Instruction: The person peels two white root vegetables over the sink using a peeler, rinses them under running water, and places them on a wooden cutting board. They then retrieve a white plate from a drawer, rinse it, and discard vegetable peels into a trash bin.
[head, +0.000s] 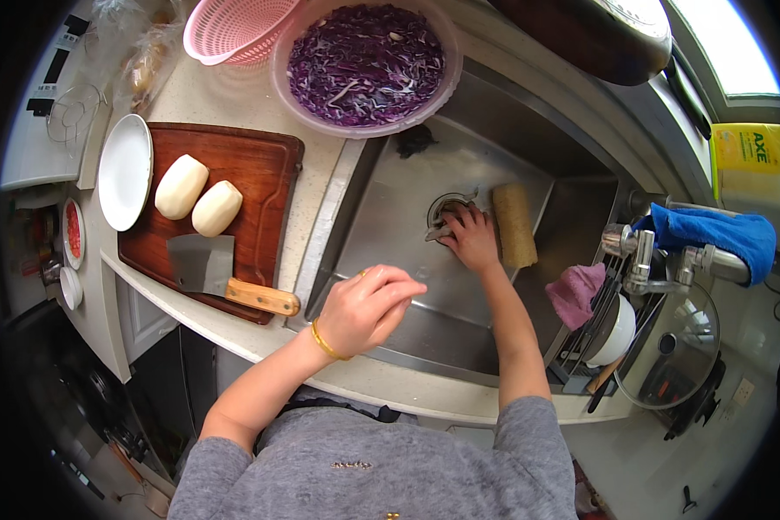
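My right hand reaches down to the drain of the steel sink, its fingers on some pale scraps there. Just right of it lies a brown loofah-like cylinder. Over the sink's near left edge is my left hand, fingers bent together, with nothing visible in it. Left of the sink, a wooden cutting board bears two peeled potatoes and a cleaver. A white plate overlaps the board's left edge.
A tub of shredded purple cabbage stands at the sink's far left corner beside a pink colander. Dark scraps lie in the sink. On the right are the faucet, a pink cloth, a dish rack and a glass lid.
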{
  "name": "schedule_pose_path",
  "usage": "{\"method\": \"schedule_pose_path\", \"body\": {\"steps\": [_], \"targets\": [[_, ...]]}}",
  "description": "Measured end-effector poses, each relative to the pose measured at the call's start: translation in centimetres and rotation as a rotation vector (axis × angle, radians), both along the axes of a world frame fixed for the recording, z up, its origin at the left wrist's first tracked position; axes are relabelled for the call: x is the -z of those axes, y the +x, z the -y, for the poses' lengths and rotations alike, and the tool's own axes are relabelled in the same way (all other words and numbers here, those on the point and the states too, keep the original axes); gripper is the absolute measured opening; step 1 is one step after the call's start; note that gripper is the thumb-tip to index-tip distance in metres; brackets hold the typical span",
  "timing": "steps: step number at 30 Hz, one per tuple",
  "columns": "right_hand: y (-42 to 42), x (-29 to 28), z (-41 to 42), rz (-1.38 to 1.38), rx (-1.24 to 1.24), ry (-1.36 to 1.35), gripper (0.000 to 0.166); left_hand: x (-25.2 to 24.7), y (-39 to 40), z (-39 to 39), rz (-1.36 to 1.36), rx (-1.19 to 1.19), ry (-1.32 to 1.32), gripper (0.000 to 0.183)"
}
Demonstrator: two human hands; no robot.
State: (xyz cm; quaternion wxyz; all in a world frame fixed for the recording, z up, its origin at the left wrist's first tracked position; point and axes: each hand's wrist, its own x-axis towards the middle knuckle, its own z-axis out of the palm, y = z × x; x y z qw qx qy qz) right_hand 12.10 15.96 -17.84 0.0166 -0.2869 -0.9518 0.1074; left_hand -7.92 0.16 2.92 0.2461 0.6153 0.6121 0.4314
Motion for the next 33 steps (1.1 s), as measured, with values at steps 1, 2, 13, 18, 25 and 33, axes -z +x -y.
{"method": "schedule_pose_path", "body": {"steps": [1,2,13,18,25,33], "targets": [[-0.1,0.3,0.1,0.008,0.021,0.014,0.046,0.7,0.5,-0.6,0.006,-0.013,-0.083,0.023],[-0.3,0.5,0.3,0.019,0.04,0.021,0.045,1.3,0.9,-1.1,0.012,-0.025,-0.167,0.021],[-1.7,0.5,0.2,0.063,0.248,-0.301,0.043,14.2,3.2,-7.4,0.015,-0.175,-0.763,0.026],[-1.4,-1.1,-1.0,-0.098,0.384,-0.315,0.057,21.0,5.1,-8.1,0.061,-0.328,-0.895,0.03],[-1.6,0.4,-0.1,-0.127,0.235,-0.148,0.059,24.4,7.7,-8.7,0.225,-0.334,-0.739,0.032],[-2.0,3.5,0.4,-0.073,0.207,-0.096,0.039,21.0,4.9,-9.9,0.167,-0.31,-0.814,0.025]]}}
